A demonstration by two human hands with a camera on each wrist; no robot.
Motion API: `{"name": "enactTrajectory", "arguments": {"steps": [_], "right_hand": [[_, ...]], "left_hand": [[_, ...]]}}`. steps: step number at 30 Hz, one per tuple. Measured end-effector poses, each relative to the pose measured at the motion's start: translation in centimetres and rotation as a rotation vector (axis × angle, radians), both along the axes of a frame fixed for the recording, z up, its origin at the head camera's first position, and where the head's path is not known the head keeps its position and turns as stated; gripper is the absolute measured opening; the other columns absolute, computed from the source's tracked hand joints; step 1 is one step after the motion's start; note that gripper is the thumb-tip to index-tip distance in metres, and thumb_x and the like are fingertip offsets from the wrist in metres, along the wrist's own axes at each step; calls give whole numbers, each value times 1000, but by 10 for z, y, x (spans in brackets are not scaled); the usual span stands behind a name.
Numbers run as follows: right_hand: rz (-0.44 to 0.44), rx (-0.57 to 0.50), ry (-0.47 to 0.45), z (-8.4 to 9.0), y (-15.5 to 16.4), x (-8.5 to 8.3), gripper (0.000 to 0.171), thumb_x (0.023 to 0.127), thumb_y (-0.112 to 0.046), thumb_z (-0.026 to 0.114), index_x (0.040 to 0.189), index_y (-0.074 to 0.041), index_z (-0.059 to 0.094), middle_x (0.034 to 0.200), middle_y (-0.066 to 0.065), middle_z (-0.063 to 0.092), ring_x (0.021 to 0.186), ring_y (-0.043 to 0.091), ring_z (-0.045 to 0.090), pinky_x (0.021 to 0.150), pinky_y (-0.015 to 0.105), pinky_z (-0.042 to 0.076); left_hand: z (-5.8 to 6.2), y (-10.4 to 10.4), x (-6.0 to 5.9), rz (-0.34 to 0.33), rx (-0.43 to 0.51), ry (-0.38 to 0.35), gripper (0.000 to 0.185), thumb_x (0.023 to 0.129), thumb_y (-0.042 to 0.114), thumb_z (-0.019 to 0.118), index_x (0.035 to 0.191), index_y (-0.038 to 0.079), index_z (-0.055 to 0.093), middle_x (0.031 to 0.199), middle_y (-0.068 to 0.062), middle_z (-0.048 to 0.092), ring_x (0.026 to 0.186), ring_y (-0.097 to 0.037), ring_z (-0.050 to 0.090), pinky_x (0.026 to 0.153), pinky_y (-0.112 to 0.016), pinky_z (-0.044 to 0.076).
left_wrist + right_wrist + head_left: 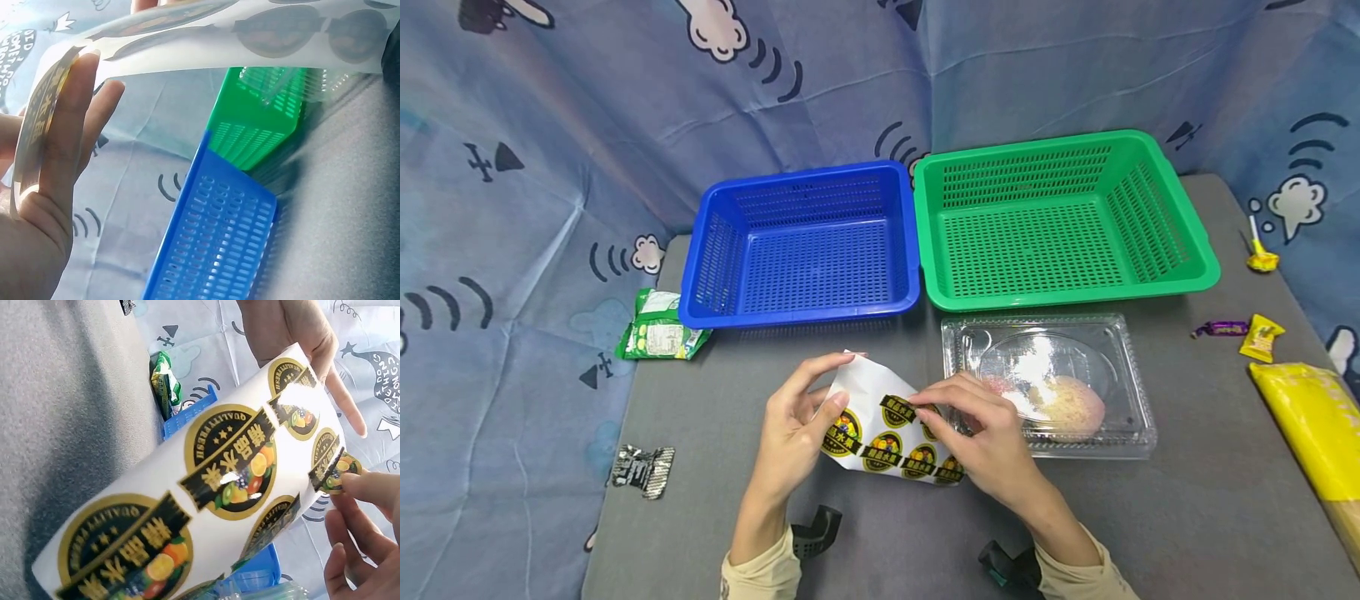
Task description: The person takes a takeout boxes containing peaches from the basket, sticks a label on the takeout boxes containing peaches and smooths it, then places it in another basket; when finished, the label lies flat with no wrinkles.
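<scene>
A white sheet of round fruit stickers (865,400), black and gold with printed fruit, is held up off the table in a curve. My left hand (797,429) grips its left edge between thumb and fingers. At the upper right part of the sheet, my right hand (988,433) pinches one sticker (334,472) between thumb and fingertip. In the right wrist view that sticker's end stands out past the sheet's edge. Right beside this hand lies a clear lidded plastic box (1138,417) with a pink-and-yellow fruit (1071,408) inside.
A blue basket (801,318) and a green basket (1075,293) stand side by side at the back. Green snack packet (662,329) and black-silver wrapper (642,471) lie left. Lollipop (1262,260), purple candy (1221,329), yellow candy (1262,337) and yellow package (1311,425) lie right.
</scene>
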State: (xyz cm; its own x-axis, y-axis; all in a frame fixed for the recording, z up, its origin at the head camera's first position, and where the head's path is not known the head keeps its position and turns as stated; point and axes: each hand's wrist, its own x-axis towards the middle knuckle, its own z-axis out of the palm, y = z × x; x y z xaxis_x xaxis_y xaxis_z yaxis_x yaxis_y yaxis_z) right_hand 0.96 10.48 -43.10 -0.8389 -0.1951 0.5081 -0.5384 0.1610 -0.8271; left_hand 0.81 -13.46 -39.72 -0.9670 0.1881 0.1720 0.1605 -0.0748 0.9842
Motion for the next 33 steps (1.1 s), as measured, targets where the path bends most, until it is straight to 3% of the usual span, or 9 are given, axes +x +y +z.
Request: {"name": "enactTrajectory", "arguments": {"steps": [6, 12, 15, 23, 27, 33], "right_hand": [[22, -77, 4, 0, 0, 0, 34, 80, 21, 77, 104, -4, 80, 95, 9, 77, 90, 12, 66, 75, 16, 52], [-12, -78, -10, -1, 4, 1, 35, 81, 20, 76, 104, -6, 81, 97, 8, 76, 93, 11, 67, 80, 18, 53], [-31, -83, -23, -1, 8, 1, 36, 81, 21, 75, 105, -5, 81, 98, 8, 75, 92, 9, 66, 78, 17, 52], [-49, -193, -39, 1, 25, -3, 36, 80, 30, 68, 105, 7, 79, 103, 6, 71, 95, 8, 65, 76, 12, 54], [-97, -209, -33, 2, 38, -6, 35, 79, 32, 67, 104, 11, 78, 103, 2, 71, 91, 8, 63, 68, 10, 48], [-173, -171, -1, 1, 62, -12, 28, 80, 28, 71, 105, 16, 76, 100, 2, 74, 91, 10, 64, 78, 14, 51]], "left_hand": [[-1, 0, 0, 9, -2, -5, 42, 97, -18, 56, 138, -10, 58, 142, -20, 66, 111, -19, 76, 83, -34, 65], [-1, -1, -1, 42, -4, -15, 42, 97, -18, 55, 138, -10, 58, 140, -2, 69, 109, -19, 76, 81, -34, 65], [-2, -3, -1, 51, -8, -19, 42, 98, -18, 55, 139, -11, 58, 139, 3, 69, 109, -17, 76, 81, -33, 65], [-5, -12, 0, 98, -33, -53, 43, 98, -17, 55, 140, -8, 59, 138, 3, 69, 107, -15, 76, 79, -31, 65], [-8, -18, 0, 124, -45, -73, 44, 98, -18, 55, 140, -7, 59, 139, 3, 69, 107, -14, 76, 79, -31, 65], [-12, -25, -1, 174, -69, -77, 45, 97, -19, 54, 140, -9, 59, 138, 5, 68, 108, -13, 75, 81, -28, 64]]}}
